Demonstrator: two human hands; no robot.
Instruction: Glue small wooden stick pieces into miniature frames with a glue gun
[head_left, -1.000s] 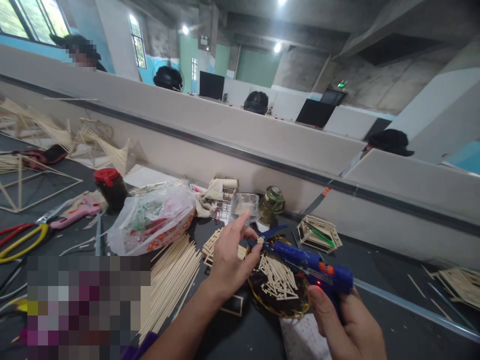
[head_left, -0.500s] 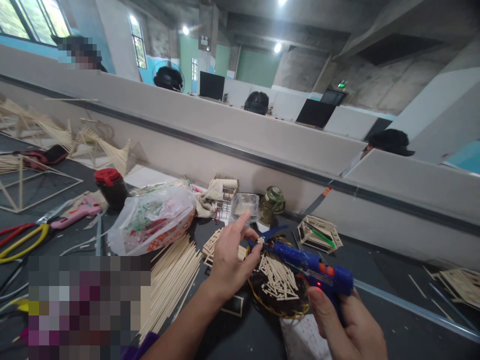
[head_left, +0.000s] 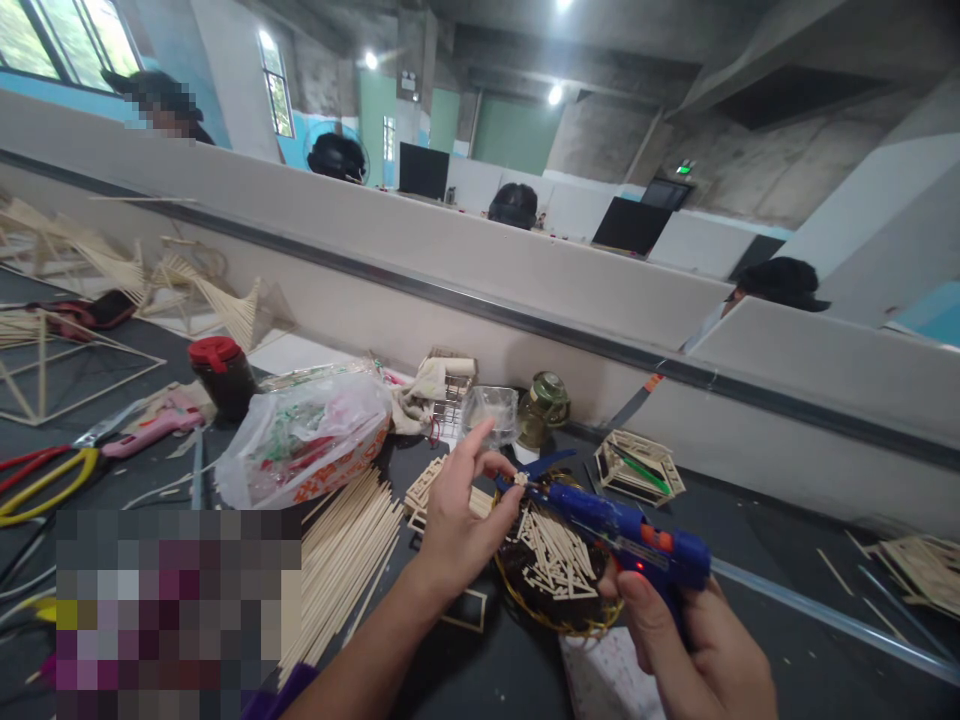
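A sheaf of long, thin, pale wooden sticks [head_left: 352, 560] lies left of the left hand [head_left: 461, 520], while a round, dark basket with a gold-coloured woven rim [head_left: 512, 568], holding short pale wooden sticks [head_left: 559, 560], sits below and right of its grip. The right hand [head_left: 701, 635] wraps the handle of a blue plastic glue gun [head_left: 622, 525] whose long axis slants up and leftward toward the left fingertips. There, thumb and finger pinch a small pale wooden piece [head_left: 520, 480]; whether the nozzle touches it, I cannot tell.
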